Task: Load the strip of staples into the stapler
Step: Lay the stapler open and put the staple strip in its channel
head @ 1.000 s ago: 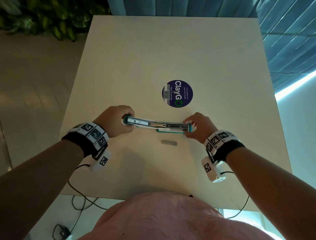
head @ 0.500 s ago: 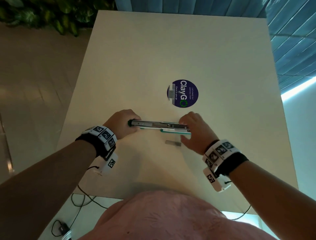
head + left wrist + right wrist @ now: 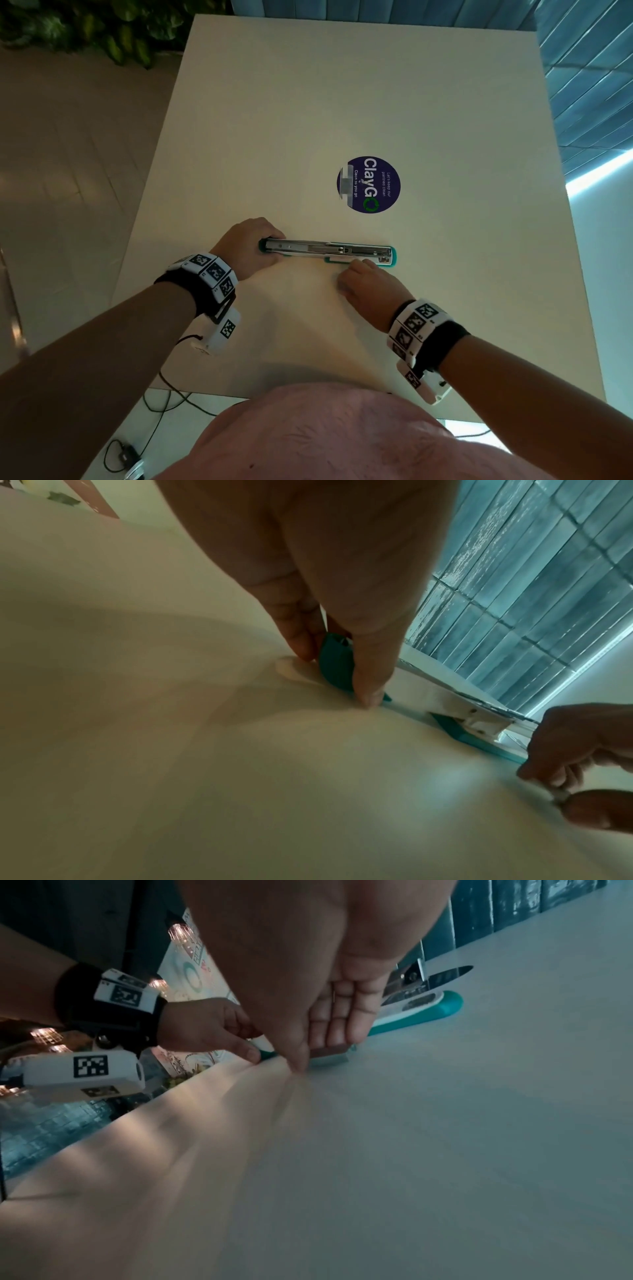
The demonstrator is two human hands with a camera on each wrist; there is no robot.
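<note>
The teal and metal stapler (image 3: 329, 251) lies swung open flat on the white table (image 3: 308, 102), its metal rail facing up. My left hand (image 3: 246, 246) grips its left end; in the left wrist view the thumb and a finger (image 3: 368, 693) pinch the teal end (image 3: 337, 666). My right hand (image 3: 363, 281) is just in front of the stapler's right half. It covers the staple strip in the head view. In the right wrist view my right hand (image 3: 315, 1056) pinches the short grey staple strip (image 3: 330, 1055), which lies on the table beside the stapler's teal base (image 3: 424, 1012).
A round dark blue sticker (image 3: 371, 185) sits on the table behind the stapler. Green plants (image 3: 102, 31) stand past the far left corner. Cables (image 3: 164, 394) hang below the near table edge.
My right hand has let go of the stapler's right end and come down toward me onto the staple strip. My left hand keeps its hold on the left end.
</note>
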